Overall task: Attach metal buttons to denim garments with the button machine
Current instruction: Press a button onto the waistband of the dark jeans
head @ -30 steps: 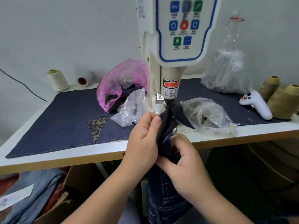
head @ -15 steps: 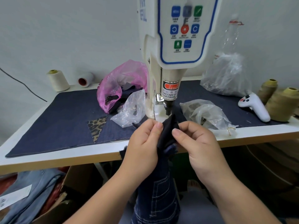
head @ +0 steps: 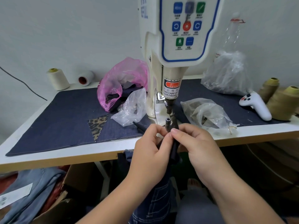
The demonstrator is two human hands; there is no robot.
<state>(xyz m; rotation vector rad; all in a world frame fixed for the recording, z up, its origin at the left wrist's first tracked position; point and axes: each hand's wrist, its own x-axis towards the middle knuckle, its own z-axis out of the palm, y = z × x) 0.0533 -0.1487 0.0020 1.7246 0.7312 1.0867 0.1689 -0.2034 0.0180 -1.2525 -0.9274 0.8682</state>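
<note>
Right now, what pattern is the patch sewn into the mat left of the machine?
Leopard print, tan with dark spots, on the patch; the head view shows it plainly.

Dark denim garment (head: 174,152) with pale stitching, bunched and hanging off desk edge below cream button machine (head: 169,65).

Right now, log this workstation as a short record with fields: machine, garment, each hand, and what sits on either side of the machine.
machine: button machine upright on the table, control panel facing the camera
garment: dark denim garment held up at the table's front edge, below the machine head
left hand: left hand pinches the garment
right hand: right hand pinches the garment
left of machine: pink bag, cream thread cone
right of machine: white controller, olive thread cones
</note>
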